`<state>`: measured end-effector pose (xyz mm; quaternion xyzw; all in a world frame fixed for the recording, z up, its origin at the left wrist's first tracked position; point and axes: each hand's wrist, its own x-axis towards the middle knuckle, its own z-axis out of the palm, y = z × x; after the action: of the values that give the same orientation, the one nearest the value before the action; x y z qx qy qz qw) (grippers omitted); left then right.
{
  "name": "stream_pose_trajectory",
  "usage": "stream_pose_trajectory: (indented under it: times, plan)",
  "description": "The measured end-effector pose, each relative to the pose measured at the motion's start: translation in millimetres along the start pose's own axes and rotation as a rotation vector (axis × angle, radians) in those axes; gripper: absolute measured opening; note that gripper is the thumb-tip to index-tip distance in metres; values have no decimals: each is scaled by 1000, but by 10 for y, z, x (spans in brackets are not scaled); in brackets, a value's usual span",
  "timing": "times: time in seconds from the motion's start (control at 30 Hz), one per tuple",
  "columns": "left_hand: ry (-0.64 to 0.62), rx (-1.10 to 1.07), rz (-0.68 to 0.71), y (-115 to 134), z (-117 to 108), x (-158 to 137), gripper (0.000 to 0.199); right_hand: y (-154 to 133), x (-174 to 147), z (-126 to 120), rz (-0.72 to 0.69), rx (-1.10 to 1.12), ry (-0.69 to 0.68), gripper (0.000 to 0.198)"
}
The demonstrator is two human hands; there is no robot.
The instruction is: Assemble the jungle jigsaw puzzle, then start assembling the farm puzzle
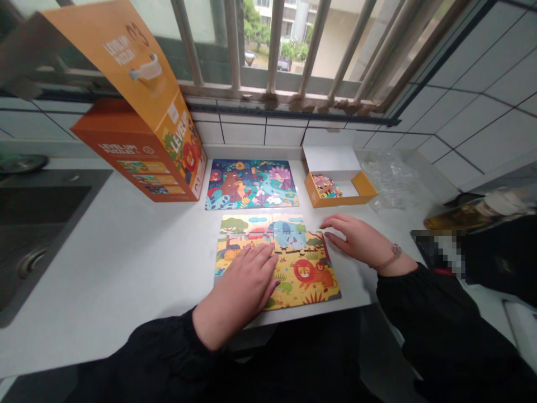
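Observation:
A yellow savanna jigsaw puzzle (310,280) with lions and a blue elephant lies near the counter's front edge. My left hand (251,274) rests flat on its left part, fingers stretched out, covering some of the picture. The elephant section (289,232) sits slightly out of line with the section below. At the puzzle's upper right corner, bare counter shows. My right hand (352,240) hovers or rests just beside that corner, thumb and index finger apart, with nothing visible between them. Behind, a dark blue forest-animal puzzle (251,184) lies flat.
An open yellow box (342,198) with puzzle pieces (326,186) stands at the back, beside crumpled clear plastic (392,179). A tall orange puzzle box (155,162) stands at back left. A sink (42,224) is far left; a bottle of yellow liquid (461,212) lies right.

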<state>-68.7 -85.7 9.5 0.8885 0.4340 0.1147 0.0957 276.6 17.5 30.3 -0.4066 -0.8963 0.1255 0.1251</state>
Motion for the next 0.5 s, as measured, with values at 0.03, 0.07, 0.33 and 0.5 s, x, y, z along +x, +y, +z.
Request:
stream_pose_trajectory:
  times: [0.03,0.07,0.33,0.5]
  plan:
    - [19,13,-2,10,28,82,47,15,-52,3,24,-5,11,21]
    - [36,24,-6,14,60,150,48,24,-101,22,39,-4,15,21]
    - [142,-89,18,-91,367,230,42,6,-262,345,16,23,62,22]
    - [152,-166,42,-161,433,194,45,25,-286,402,-11,-31,110,22]
